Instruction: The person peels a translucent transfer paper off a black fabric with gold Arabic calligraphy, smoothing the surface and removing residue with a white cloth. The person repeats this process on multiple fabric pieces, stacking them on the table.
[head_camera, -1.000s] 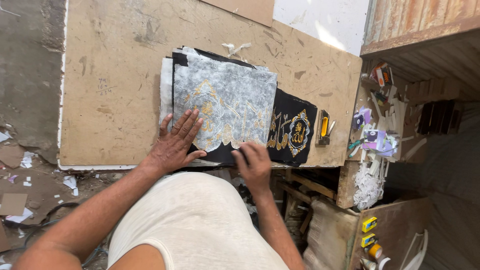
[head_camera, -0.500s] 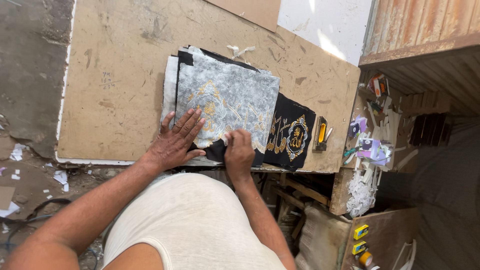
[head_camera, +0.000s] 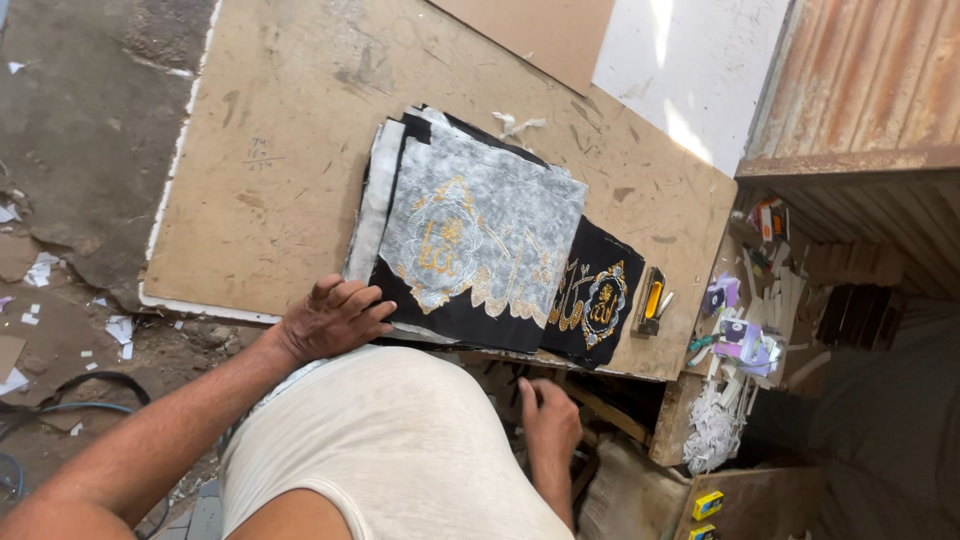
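Left hand (head_camera: 335, 318) flat, fingers spread, pressing near-left corner of black gold-embroidered cloth stack (head_camera: 480, 250) on table (head_camera: 270, 150). Right hand (head_camera: 548, 420) loosely curled, holding nothing visible, below table edge, apart from stack.

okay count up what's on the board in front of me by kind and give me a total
Black panels with gold embroidery: 2, top panel and lower panel
Yellow utility knife: 1
White scrap: 1
Hands resting there: 1, the left hand
Total: 5
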